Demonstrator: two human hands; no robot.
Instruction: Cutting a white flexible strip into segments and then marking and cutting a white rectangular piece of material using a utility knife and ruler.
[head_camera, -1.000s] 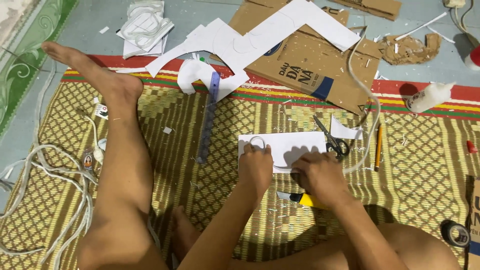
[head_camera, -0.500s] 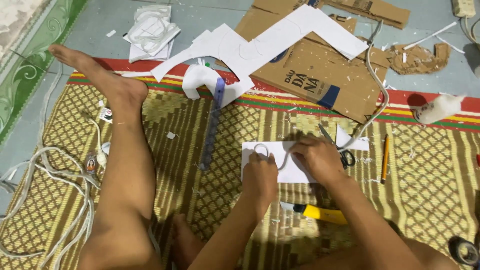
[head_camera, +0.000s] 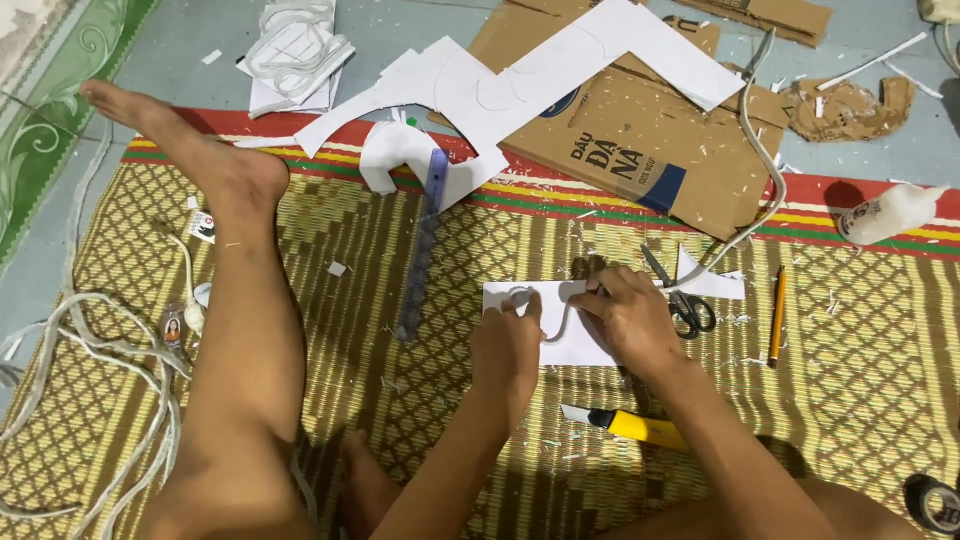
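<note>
A small white sheet (head_camera: 572, 345) lies on the woven mat in front of me. On it sits a thin curved white strip (head_camera: 553, 333), looped at its left end. My left hand (head_camera: 505, 348) rests on the sheet's left part, fingertips pressing the strip's loop. My right hand (head_camera: 628, 318) covers the sheet's right edge and pinches the strip's other end. Black-handled scissors (head_camera: 684, 302) lie just right of my right hand. A yellow utility knife (head_camera: 632, 425) lies below it, under my forearm.
My bare leg (head_camera: 245, 330) stretches across the mat on the left. A translucent ruler (head_camera: 423, 250), a pencil (head_camera: 777, 316), a glue bottle (head_camera: 888, 214), flat cardboard (head_camera: 640, 150) under white cut-outs (head_camera: 520, 85), a tape roll (head_camera: 935, 502) and loose cords (head_camera: 90, 400) surround me.
My right hand moved up from the sheet's lower right onto its upper right edge, next to the strip. My left hand stayed on the sheet's left side.
</note>
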